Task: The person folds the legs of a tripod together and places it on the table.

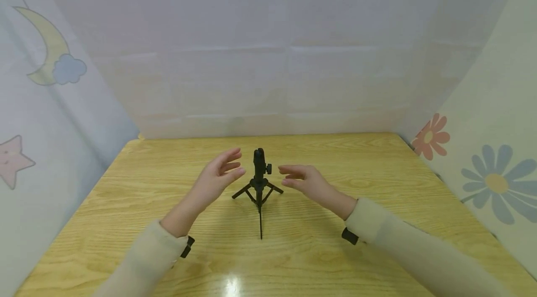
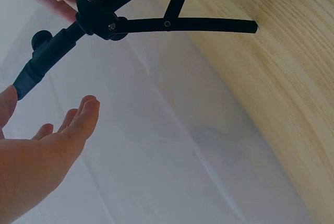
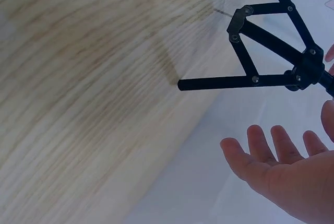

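A small black tripod stands upright on the wooden table with its legs spread. Its side knob faces right in the head view. My left hand is raised to the left of the tripod, fingers apart and relaxed, touching nothing. On the other side, my right hand hovers near the knob, its fingers loosely bent with a gap to the tripod. In the left wrist view the tripod's centre post passes beyond the left fingers. The right wrist view shows the braced legs above the open right palm.
The wooden table reaches back to a pale cloth wall. Patterned cloth hangs on both sides, with a moon at left and a blue flower at right. Dark wrist straps sit at the sleeves.
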Motion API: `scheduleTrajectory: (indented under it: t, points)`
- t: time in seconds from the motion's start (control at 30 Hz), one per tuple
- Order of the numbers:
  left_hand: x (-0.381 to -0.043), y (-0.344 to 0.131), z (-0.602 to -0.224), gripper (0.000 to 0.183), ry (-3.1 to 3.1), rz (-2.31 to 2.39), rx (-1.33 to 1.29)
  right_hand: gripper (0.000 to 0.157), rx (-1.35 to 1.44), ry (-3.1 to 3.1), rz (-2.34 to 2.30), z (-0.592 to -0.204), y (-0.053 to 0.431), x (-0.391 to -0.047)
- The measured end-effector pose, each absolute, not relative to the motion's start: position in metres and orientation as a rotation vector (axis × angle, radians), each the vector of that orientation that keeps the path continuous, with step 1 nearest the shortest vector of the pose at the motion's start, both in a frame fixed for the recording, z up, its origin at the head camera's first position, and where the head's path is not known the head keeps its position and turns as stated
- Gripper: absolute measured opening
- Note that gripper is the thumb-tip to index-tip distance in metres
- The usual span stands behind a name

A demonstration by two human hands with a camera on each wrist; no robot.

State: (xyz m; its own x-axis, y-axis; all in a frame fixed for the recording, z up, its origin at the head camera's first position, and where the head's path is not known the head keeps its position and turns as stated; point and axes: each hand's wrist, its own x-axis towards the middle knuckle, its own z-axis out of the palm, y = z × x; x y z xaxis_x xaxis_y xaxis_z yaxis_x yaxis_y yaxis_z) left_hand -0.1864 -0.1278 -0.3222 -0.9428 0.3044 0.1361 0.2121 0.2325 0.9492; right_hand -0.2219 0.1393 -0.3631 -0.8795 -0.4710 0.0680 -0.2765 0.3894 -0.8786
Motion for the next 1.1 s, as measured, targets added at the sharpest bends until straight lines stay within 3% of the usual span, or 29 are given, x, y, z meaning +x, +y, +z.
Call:
scheduleTrajectory:
  t: [1.1]
  points:
    - [-0.198,-0.097,-0.326,0.058,2.363,1.938,0.548,0.041,-0.484,2.243,-1.571,-0.389,0.119,-0.24]
